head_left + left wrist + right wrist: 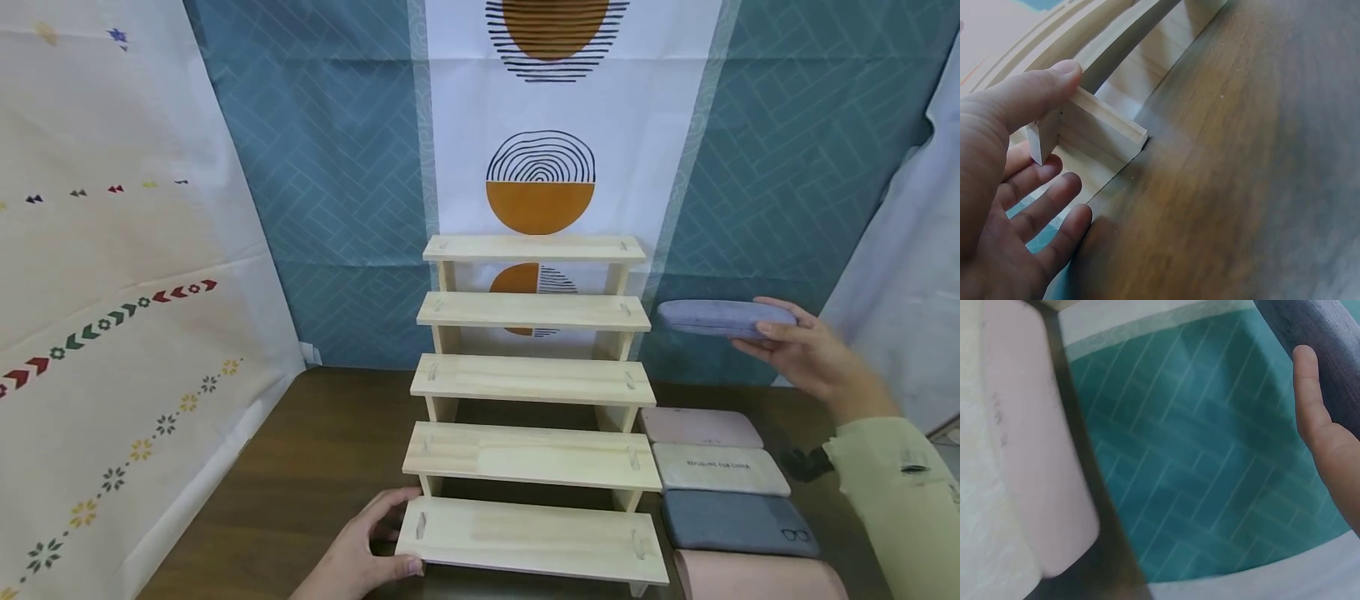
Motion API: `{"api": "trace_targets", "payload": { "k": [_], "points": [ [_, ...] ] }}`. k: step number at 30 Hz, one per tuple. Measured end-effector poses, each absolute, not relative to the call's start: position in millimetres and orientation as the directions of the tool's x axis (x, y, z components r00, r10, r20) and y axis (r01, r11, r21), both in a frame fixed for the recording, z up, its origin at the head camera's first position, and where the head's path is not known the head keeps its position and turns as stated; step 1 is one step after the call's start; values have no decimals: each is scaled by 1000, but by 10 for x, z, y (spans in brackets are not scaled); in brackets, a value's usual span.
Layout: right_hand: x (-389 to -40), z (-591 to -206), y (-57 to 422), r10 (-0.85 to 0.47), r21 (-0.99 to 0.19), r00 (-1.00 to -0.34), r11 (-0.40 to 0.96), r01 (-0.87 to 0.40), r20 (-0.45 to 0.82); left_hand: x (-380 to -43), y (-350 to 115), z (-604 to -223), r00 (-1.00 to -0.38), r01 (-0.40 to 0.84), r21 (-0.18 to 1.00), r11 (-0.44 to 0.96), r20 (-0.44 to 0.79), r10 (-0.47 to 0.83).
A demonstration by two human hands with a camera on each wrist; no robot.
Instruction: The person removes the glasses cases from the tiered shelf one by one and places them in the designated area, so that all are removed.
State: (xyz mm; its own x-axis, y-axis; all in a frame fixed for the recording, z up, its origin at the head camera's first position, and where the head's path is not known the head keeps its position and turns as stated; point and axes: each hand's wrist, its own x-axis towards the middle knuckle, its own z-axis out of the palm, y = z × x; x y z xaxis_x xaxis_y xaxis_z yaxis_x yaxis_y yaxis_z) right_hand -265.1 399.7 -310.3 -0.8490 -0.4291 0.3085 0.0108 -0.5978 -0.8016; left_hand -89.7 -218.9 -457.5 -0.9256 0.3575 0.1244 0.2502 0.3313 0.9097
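Note:
My right hand (806,354) holds a blue glasses case (723,318) by its right end, raised in the air right of a stepped wooden rack (532,450). In the right wrist view the case (1325,356) shows a denim-like surface, with the thumb along it; the other fingers are hidden there. My left hand (363,546) grips the left end of the rack's lowest step, thumb at the front edge. In the left wrist view the thumb lies on the step's wooden edge (1110,119) and the fingers curve behind it.
Right of the rack lie several cases in a column: a pink case (705,427), a white case with lettering (720,468), a dark blue case (742,523) and a light pink case (761,577). A patterned cloth (337,167) hangs behind the brown table (300,467).

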Motion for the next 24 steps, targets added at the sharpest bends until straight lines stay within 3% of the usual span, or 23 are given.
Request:
{"api": "trace_targets", "payload": {
  "k": [8,14,24],
  "points": [
    [-2689,-3373,4084,-494,-842,-823,-539,37,280,-912,-2178,-4575,-940,208,910,358,84,331],
    [-2736,-3541,4063,-478,-880,-849,-474,35,224,-914,-2183,-4575,-934,203,932,301,92,344],
    [-2798,-3757,4006,-363,-972,-931,-211,105,-22,-945,-2199,-4637,-910,276,932,233,174,377]
  ]
}}
